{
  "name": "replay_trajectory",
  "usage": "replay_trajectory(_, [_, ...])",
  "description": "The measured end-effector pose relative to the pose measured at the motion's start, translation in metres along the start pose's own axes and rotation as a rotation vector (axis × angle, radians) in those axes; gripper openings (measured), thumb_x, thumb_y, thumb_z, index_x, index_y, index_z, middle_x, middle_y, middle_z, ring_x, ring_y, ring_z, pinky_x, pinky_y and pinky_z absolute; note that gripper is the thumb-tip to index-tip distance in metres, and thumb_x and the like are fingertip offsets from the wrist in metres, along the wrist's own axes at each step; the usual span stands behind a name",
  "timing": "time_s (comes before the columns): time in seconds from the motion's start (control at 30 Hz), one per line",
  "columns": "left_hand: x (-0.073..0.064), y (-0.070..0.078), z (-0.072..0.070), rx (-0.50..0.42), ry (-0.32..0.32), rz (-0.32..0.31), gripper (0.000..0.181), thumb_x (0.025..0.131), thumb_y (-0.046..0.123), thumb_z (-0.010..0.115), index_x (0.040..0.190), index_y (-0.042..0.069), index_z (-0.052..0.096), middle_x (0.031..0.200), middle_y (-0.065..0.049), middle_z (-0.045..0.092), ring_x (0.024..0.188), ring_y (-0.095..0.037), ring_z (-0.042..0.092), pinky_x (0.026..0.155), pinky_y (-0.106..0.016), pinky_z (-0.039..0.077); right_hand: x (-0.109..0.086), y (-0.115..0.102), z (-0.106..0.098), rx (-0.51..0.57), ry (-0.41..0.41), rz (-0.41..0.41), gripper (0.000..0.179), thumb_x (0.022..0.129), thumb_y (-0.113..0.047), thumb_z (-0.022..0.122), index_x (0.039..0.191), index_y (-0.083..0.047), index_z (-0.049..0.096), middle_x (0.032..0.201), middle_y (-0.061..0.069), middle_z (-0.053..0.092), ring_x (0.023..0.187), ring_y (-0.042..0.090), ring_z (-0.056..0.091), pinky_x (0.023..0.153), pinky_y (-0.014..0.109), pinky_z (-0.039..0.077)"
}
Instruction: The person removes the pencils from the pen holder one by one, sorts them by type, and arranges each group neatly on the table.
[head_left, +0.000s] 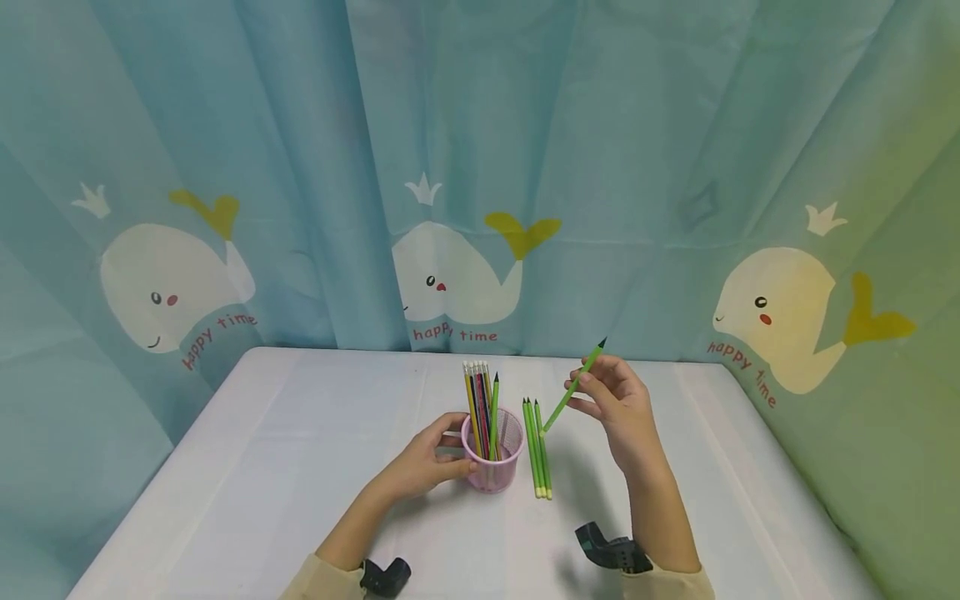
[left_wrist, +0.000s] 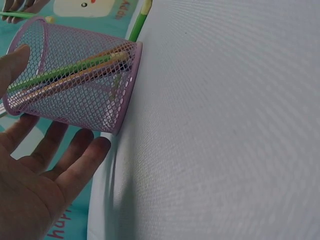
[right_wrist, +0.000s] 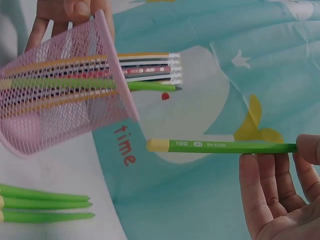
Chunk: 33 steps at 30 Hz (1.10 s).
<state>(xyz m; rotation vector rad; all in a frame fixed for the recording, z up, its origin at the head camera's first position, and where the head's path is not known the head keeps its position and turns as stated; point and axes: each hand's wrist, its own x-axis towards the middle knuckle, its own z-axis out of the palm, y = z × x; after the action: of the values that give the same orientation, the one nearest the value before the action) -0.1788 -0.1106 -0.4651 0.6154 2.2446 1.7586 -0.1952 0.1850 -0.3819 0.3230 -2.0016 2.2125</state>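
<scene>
The pink mesh pencil cup (head_left: 492,478) stands upright on the table. My left hand (head_left: 422,465) holds it from the left, thumb at the near side and fingers round the far side. Inside lean several striped pencils (right_wrist: 150,70) with white eraser ends up, plus one green pencil (head_left: 494,417) with its dark tip up. Raised to the right of the cup, my right hand (head_left: 621,410) pinches another green pencil (right_wrist: 220,146) between thumb and fingers. That pencil slants, its dark point up and its yellow end down toward the cup side.
Three green pencils (head_left: 537,458) lie side by side on the white table (head_left: 315,433), just right of the cup, tips pointing away. A blue-green curtain (head_left: 630,167) with whale prints hangs behind the table's far edge.
</scene>
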Motion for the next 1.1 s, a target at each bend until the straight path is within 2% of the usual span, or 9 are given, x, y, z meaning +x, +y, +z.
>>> replay_trajectory(0.23, [0.001,0.001,0.001,-0.004,0.004,-0.007,0.064,0.087,0.017,0.078,0.141,0.007,0.046,0.138,-0.019,0.05,0.121,-0.037,0.057,0.094,-0.033,0.057,0.002,0.005,-0.01,-0.057,0.025,-0.015,0.026,0.099,-0.013,0.063,0.116,0.003,0.051,0.105,0.005,0.064,0.099,0.021,0.07,0.08,0.035,0.062])
replay_trajectory(0.47, [0.001,0.002,0.002,0.0,-0.002,-0.016,0.065,0.087,0.018,0.078,0.141,0.006,0.045,0.139,-0.021,0.049,0.122,-0.037,0.057,0.094,-0.032,0.057,0.004,0.013,-0.017,-0.091,0.051,0.019,0.017,0.099,-0.014,0.062,0.114,-0.007,0.055,0.102,0.005,0.065,0.097,0.023,0.07,0.079,0.032,0.062])
replay_trajectory(0.77, [0.001,0.001,0.001,0.008,0.001,-0.005,0.064,0.087,0.017,0.078,0.141,0.007,0.045,0.138,-0.02,0.05,0.121,-0.036,0.057,0.093,-0.031,0.057,0.01,0.031,-0.018,-0.167,0.065,0.137,0.023,0.101,-0.016,0.06,0.121,-0.005,0.053,0.107,0.01,0.064,0.093,0.018,0.069,0.08,0.031,0.062])
replay_trajectory(0.97, [0.0,0.002,0.001,0.004,0.009,-0.016,0.064,0.087,0.017,0.078,0.141,0.008,0.046,0.138,-0.019,0.05,0.122,-0.036,0.057,0.093,-0.03,0.057,0.012,0.043,-0.02,-0.155,0.055,0.182,0.023,0.101,-0.013,0.058,0.121,-0.004,0.053,0.105,0.007,0.064,0.097,0.025,0.068,0.079,0.033,0.062])
replay_trajectory(1.1, [0.0,0.002,0.0,0.003,0.006,-0.012,0.064,0.087,0.016,0.078,0.141,0.006,0.045,0.138,-0.021,0.05,0.122,-0.038,0.057,0.093,-0.03,0.057,0.014,0.052,-0.02,-0.164,0.049,0.211,0.022,0.1,-0.012,0.059,0.12,-0.004,0.054,0.104,0.008,0.064,0.093,0.021,0.068,0.077,0.032,0.062])
